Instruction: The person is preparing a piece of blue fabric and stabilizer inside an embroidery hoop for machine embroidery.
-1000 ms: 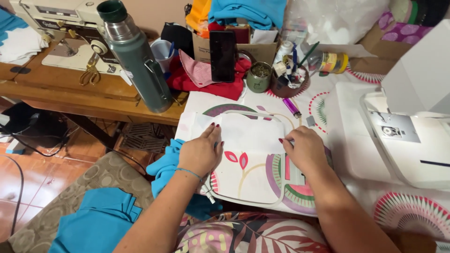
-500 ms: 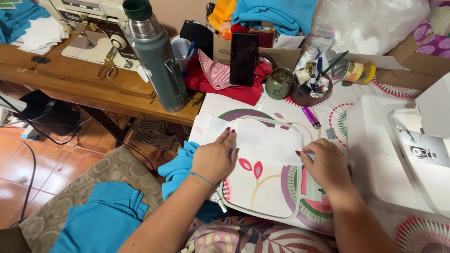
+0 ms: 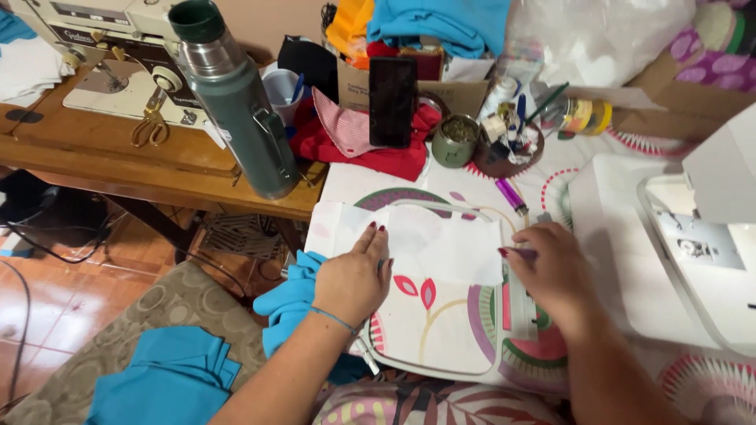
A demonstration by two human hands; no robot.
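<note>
My left hand (image 3: 352,277) lies flat, fingers together, on the left side of a thin white sheet (image 3: 441,242) spread over a white frame (image 3: 438,367) on the patterned tablecloth. My right hand (image 3: 551,271) rests at the sheet's right edge with its fingers curled; a small purple object shows at the fingertips, and whether the hand grips it is unclear. A purple lighter-like stick (image 3: 511,196) lies just beyond the sheet.
A white sewing machine (image 3: 693,252) stands at right. A green flask (image 3: 233,96) stands on a wooden table (image 3: 118,169) with an older sewing machine (image 3: 102,47) and scissors (image 3: 150,126). A phone (image 3: 392,101), red cloth, a cup and clutter sit behind. Blue fabric (image 3: 169,382) lies at lower left.
The view has shifted left and closer. My left hand slid a little toward the sheet's left part, and my right hand moved along the right edge and curled its fingers.
</note>
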